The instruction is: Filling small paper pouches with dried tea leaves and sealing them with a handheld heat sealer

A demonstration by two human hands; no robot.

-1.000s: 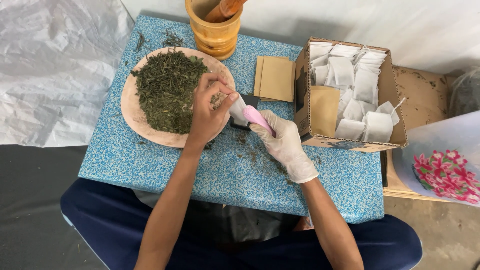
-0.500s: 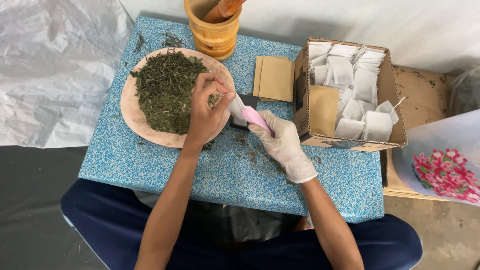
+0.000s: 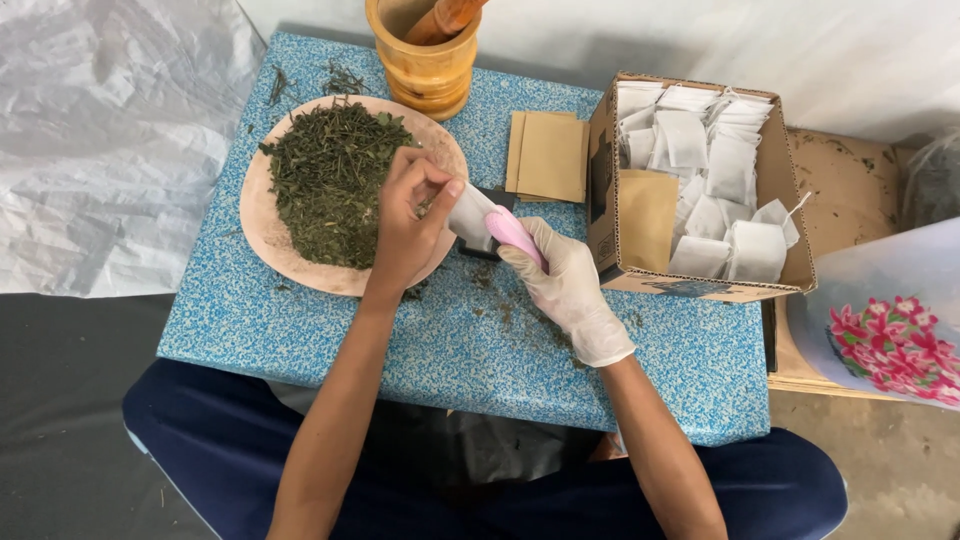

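Your left hand has shifted a little since a second ago: the fingers that were pinched at the mouth of the small white bag have now curled in, thumb and forefinger closed on the bag's left edge, and the bag shows wider and flatter than before, held just above the near right rim of the round plate of dried green leaves. Your gloved right hand has barely moved; it is wrapped shut around a pink-handled tool whose far end meets the bag, and I cannot tell what the tip looks like. So the bag seems still at the filling stage, not yet set aside. To the right the cardboard box of white bags sits untouched, brown envelopes far of your hands, wooden mortar at the far edge of the blue table
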